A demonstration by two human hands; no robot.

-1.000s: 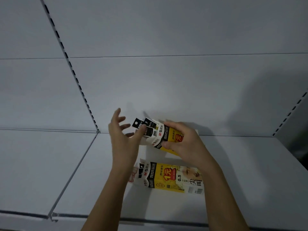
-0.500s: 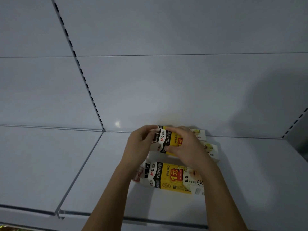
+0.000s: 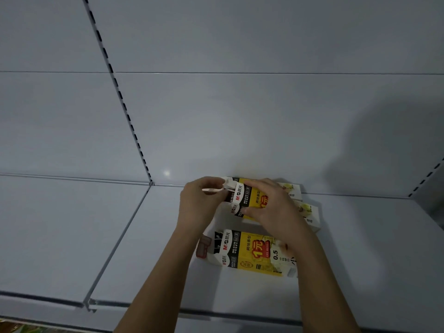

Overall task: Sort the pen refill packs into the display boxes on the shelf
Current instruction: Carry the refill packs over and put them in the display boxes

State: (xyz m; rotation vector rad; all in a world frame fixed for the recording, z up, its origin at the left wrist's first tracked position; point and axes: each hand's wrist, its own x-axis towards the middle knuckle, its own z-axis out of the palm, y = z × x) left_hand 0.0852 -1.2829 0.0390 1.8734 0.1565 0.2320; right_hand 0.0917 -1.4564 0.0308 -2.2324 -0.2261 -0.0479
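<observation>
Three display boxes lie on their sides on the white shelf (image 3: 360, 248): a back box (image 3: 292, 189) against the rear panel, a middle box (image 3: 311, 216) in front of it, and a front box (image 3: 252, 254) nearest the edge. What is inside them cannot be told. All are yellow, black and white, with red print. The right hand (image 3: 271, 207) lies flat across the middle box, fingers curled on its yellow face; the left hand (image 3: 201, 203) pinches a white flap (image 3: 229, 183) at that box's open end.
</observation>
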